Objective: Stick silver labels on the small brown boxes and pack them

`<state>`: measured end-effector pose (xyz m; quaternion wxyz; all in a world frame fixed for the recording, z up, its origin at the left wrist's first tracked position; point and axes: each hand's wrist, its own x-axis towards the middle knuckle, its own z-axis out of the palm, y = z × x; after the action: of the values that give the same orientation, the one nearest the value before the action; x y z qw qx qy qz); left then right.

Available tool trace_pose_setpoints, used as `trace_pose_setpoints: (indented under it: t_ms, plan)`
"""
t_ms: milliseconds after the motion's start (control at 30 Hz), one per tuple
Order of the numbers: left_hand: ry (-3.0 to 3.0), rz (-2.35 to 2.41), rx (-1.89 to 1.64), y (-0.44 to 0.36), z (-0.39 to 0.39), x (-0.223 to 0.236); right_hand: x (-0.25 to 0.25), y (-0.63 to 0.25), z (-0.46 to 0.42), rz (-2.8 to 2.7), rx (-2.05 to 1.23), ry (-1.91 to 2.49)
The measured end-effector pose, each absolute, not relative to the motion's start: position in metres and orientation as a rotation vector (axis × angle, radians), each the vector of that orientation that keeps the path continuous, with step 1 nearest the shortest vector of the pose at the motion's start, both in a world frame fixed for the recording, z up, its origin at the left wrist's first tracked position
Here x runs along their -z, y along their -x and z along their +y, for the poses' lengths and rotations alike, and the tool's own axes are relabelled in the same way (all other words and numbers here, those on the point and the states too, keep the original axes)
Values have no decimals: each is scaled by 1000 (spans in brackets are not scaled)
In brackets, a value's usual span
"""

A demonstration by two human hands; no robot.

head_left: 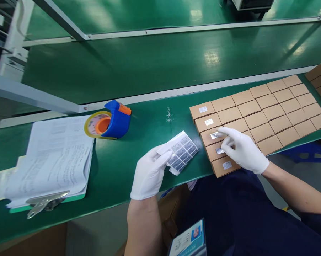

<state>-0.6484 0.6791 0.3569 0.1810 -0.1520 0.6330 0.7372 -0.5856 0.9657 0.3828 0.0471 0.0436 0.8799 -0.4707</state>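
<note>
My left hand, in a white glove, pinches a sheet of labels between thumb and fingers above the green bench. Silvery printed labels fill rows on the sheet. To the right, my gloved right hand is over the left end of a block of small brown cardboard boxes. Its index fingertip is at a shiny label on a box in the left column, with the thumb apart below. Other boxes in that column bear labels too, such as the white label on the nearest one.
A blue tape dispenser with yellow tape stands left of centre. Farther left lies a clipboard with handwritten papers. Grey metal posts rise along the bench's back edge. More stacked boxes are at the far right.
</note>
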Motion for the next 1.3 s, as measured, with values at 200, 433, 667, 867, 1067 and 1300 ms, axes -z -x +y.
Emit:
trace_pose_setpoints:
  t_ms: [200,433,667,867,1067,1300]
  plan:
    - [430,1790,-2087,649,681,-359,-383,586,961,2752,1346,-97]
    - [415,1819,-2071,647,679,-353,-373,584,955,3153,844,28]
    - [442,1873,-2067,646,686,-357,-382,557,1029,3139,1011,-364]
    - [497,1934,-2067,647,695,-363,-398,532,1042,2656,1325,-451]
    - [581,2002,-2067,645,704,-370,-391,529,1045,2665,1314,-448]
    - [585,2027,-2053,646,703,-367,-386,526,1043,2712,1269,-409]
